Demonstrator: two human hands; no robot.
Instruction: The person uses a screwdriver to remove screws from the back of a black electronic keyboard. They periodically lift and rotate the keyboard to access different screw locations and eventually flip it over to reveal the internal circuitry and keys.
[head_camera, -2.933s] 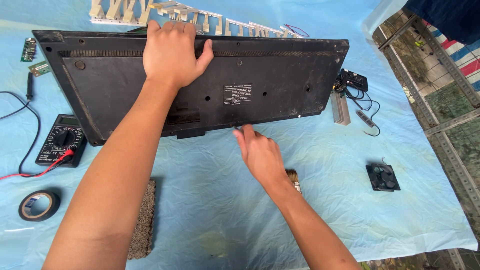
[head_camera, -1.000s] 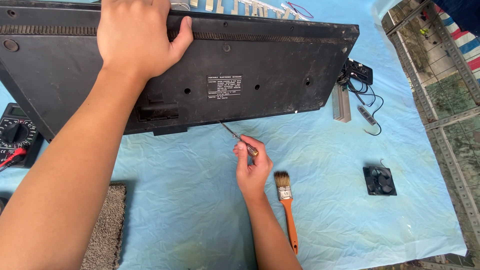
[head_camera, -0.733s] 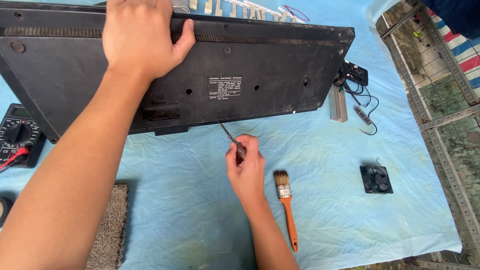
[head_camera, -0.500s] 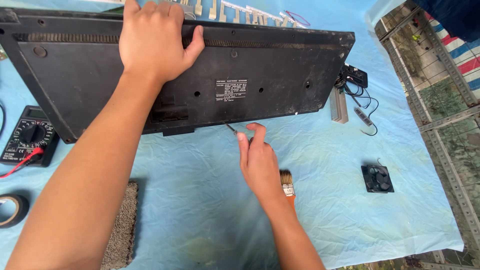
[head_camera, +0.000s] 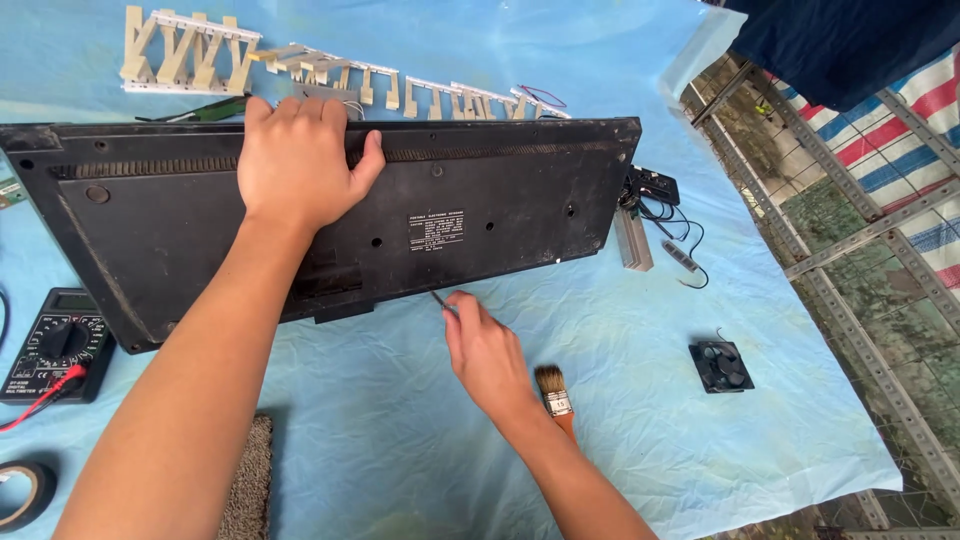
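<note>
Left hand (head_camera: 300, 160) lies palm-down on the back panel of the black keyboard case (head_camera: 500, 200), fingers together and curled over its far top edge, thumb spread to the right; it grips the edge, pinching nothing. The case lies bottom-up across the blue sheet (head_camera: 640, 420), under the left hand and reaching well out to both sides of it. Right hand (head_camera: 487, 352) is just below the case's near edge, fingers pressed together around a thin metal tool (head_camera: 438, 298), probably a screwdriver; only the tip shows past the fingertips, pointing up-left and touching or almost touching the case's lower edge, can't tell which. Grip detail is hidden by the back of the hand. Paintbrush (head_camera: 553, 397) lies just right of the right wrist, bristles pointing away, the handle partly under the forearm. Small black fan (head_camera: 721, 366) sits further right of that hand, well apart. Black adapter with cable (head_camera: 655, 187) and a grey strip (head_camera: 634, 240) lie off the case's right end, up-right of the right hand. Row of cream key strips (head_camera: 190, 50) lies beyond the left hand's fingertips, past the case. Multimeter (head_camera: 55, 343) with a red lead sits left of the left forearm, and a tape roll (head_camera: 22, 495) nearer and lower left.
</note>
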